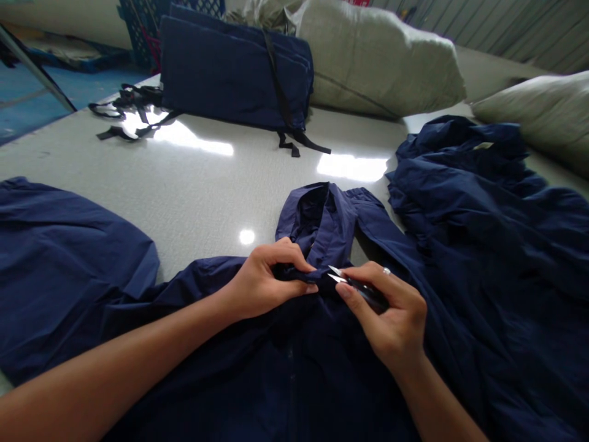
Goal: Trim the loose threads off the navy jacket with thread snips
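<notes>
Head view: my left hand [264, 279] pinches the collar [317, 215] of the navy jacket [294, 374] on the bench [193, 190] while my right hand [391, 310] grips open thread snips [354, 287] against it; the strapped navy bundle [234, 70] beyond looks finished, whereas this jacket and the heap [488, 227] beside it appear unfinished.

left hand [260, 285]: bare | right hand [391, 313]: bare, silver ring [386, 270] | forearms [115, 350]: bare

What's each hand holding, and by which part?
The left hand pinches a navy cloth garment at a fold just below its collar. The right hand grips small steel thread snips by their dark handle.
</notes>
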The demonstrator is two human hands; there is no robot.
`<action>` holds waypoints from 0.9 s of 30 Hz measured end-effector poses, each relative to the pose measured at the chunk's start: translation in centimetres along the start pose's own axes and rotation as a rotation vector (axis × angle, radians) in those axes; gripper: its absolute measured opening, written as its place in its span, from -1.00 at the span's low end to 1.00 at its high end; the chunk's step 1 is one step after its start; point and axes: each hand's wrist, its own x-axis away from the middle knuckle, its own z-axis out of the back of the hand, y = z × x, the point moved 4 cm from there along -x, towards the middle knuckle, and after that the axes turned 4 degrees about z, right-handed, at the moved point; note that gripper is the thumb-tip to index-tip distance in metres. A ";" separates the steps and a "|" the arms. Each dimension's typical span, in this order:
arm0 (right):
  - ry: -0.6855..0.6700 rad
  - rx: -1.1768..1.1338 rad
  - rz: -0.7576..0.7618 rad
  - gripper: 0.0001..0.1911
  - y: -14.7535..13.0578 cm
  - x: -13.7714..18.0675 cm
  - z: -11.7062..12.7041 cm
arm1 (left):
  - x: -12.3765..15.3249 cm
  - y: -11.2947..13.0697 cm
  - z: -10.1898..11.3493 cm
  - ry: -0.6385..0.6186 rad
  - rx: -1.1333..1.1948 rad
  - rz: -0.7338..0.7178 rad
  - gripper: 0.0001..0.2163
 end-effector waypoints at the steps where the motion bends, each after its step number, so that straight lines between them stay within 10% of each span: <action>1: 0.001 0.002 0.008 -0.94 -0.1 0.0 0.0 | 0.0 0.1 0.0 -0.006 -0.010 -0.009 -0.91; 27: -0.020 0.015 0.163 -0.91 -0.5 -0.1 -0.1 | 0.0 0.5 -0.2 -0.048 -0.065 -0.032 -0.93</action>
